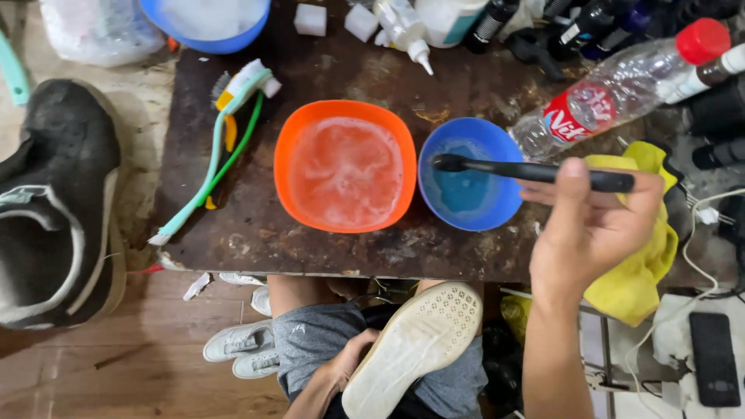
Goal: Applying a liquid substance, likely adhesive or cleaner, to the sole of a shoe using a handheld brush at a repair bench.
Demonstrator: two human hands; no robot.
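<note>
From the head camera, my right hand (594, 225) sits at about three o'clock, fingers pressed together and thumb on top, pinching the handle of a black brush (535, 171). The brush lies level, its bristled head pointing toward nine o'clock and sitting over the blue bowl (497, 213), which holds a little blue-tinted liquid. Just beside that bowl, at the centre, stands an orange bowl (287, 155) of foamy water; the two rims nearly touch.

My left hand (349, 358) is down at six o'clock on my lap, fingers curled around the edge of a white shoe (415, 345) turned sole up. The shoe hides my fingertips, so I cannot tell how tightly they grip.

On the dark worktable (326, 70), toward ten o'clock, lie long-handled brushes (225, 132) in teal and green. A clear plastic bottle (613, 85) with a red cap lies tilted at two o'clock. A yellow cloth (636, 271) is under my right hand. A black shoe (54, 209) rests at nine o'clock.
</note>
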